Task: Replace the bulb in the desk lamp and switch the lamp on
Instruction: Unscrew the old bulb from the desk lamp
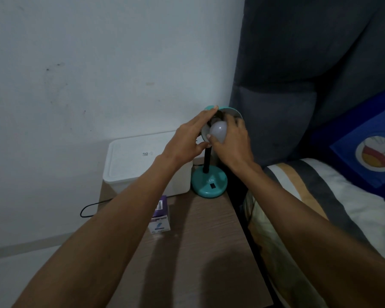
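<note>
Nearest the camera, bare wooden table top (198, 252), both forearms reaching out over it. Just beyond on the left stands a small purple-and-white bulb carton (161, 216), upright; its top faces away and I cannot tell whether anything is inside. A black cable (91, 210) loops off the table's left edge.

Further in, the teal lamp base (209, 182) sits at the table's right rear, a dark rocker switch (213, 186) on top, untouched. Right beside it, a white lidded box (142, 161), lid shut, contents hidden.

Now the action, up at the teal lamp shade (231, 112). Left hand (187, 141) is spread around the shade's left rim, fingers clasped over the top edge, steadying it. Right hand (236, 143) is wrapped round the white bulb (218, 131), thumb on its lower face. The bulb sits at the mouth of the shade; the socket is hidden, so seated or loose, I cannot say.

The risks, as I judge them: the base stands near the table's right edge, so a hard twist could tip the lamp toward the bed (320, 196). Turning at an angle could cross the thread. A slack grip drops the bulb. And the lamp appears unlit, yet the socket may be live.
</note>
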A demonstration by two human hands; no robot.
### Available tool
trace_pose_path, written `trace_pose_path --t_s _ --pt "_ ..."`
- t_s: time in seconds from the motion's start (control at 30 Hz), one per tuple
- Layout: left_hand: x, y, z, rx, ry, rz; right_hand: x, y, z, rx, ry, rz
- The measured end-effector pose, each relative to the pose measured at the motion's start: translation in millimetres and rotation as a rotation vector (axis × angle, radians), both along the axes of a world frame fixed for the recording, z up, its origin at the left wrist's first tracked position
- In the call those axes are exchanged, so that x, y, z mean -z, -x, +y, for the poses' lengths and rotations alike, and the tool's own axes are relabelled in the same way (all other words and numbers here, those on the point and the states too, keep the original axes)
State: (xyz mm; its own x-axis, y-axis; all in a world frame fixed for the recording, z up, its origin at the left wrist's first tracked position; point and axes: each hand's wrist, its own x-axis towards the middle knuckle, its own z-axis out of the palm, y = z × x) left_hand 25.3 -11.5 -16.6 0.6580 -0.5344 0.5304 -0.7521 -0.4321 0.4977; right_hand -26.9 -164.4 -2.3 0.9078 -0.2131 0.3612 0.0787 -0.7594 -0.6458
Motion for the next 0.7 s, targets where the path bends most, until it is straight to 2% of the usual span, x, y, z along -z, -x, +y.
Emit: trace_pose_path --t_s 0.07,0.2,0.33,0.47,0.7 --pt "0.1 0.1 0.0 0.006 0.005 0.008 -1.9 -1.1 -1.4 0.032 -0.008 0.034" --pt "-0.7 2.4 -0.1 0.002 0.006 0.000 -6.5 0.9 -2.3 0.000 0.153 0.023" --pt "-0.3 1.9 -1.1 -0.008 0.001 -0.004 -3.9 2.8 -0.7 -0.016 0.050 0.011" --pt "0.5 0.3 -0.4 -0.010 0.006 0.010 -3.8 -1.0 -1.0 0.083 -0.062 0.061" --pt "-1.8 2.6 -0.9 0.002 0.008 -0.004 -5.1 2.9 -0.7 0.049 0.083 0.036"
